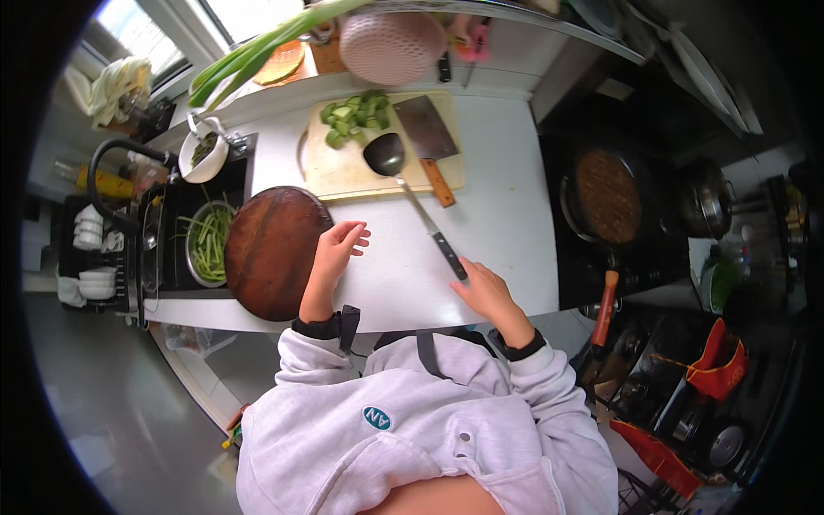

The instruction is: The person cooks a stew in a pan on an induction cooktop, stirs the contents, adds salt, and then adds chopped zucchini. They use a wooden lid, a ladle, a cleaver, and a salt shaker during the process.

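Observation:
My left hand (340, 250) hovers with bent fingers at the right edge of a round wooden board (273, 254), holding nothing. Beside the black handle end of a metal ladle (420, 209) is my right hand (483, 288); whether its fingers grip the handle is unclear. The ladle's bowl lies over a cream cutting board (347, 177). On that board are chopped green vegetable pieces (351, 117) and a cleaver (426, 129), whose wooden handle extends past the board's front edge.
A wok (608, 196) with brown food sits on the black cooktop at the right, its handle pointing towards me. At the left, a metal bowl of green stalks (211, 248) stands in the sink area, near a white strainer (205, 161). Long green leaves (257, 58) hang above the counter's back.

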`<state>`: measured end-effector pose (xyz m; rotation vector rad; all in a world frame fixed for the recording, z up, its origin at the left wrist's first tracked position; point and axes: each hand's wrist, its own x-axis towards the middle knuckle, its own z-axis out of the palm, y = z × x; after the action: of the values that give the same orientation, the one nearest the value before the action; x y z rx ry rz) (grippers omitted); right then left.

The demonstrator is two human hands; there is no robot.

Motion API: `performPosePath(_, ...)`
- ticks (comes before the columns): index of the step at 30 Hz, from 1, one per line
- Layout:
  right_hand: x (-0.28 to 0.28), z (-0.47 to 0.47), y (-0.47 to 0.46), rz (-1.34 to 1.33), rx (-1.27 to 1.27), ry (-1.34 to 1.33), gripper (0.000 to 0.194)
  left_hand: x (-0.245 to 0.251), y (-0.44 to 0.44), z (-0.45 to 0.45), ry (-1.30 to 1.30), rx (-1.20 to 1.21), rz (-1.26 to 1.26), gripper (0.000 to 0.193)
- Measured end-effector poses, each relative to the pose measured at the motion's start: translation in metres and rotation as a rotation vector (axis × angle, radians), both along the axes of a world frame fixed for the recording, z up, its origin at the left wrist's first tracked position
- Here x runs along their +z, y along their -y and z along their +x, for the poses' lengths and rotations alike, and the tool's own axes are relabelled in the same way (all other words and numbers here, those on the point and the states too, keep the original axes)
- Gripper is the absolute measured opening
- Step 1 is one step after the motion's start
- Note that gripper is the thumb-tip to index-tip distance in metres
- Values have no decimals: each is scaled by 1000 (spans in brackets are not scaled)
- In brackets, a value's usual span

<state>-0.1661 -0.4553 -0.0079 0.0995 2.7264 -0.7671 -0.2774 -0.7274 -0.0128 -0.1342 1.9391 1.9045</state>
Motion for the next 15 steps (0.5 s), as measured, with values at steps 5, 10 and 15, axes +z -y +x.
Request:
performPosePath(5,-46,-44,39,213,-27,-156,63,-6,44,2,61,178,89,24)
performPosePath(10,-77,-74,51,270,-165,-132,45,-20,28,15,139,153,147,23)
performPosePath(15,-90,-70,49,311,-149,-72,52,-18,3,10,102,108,154,24)
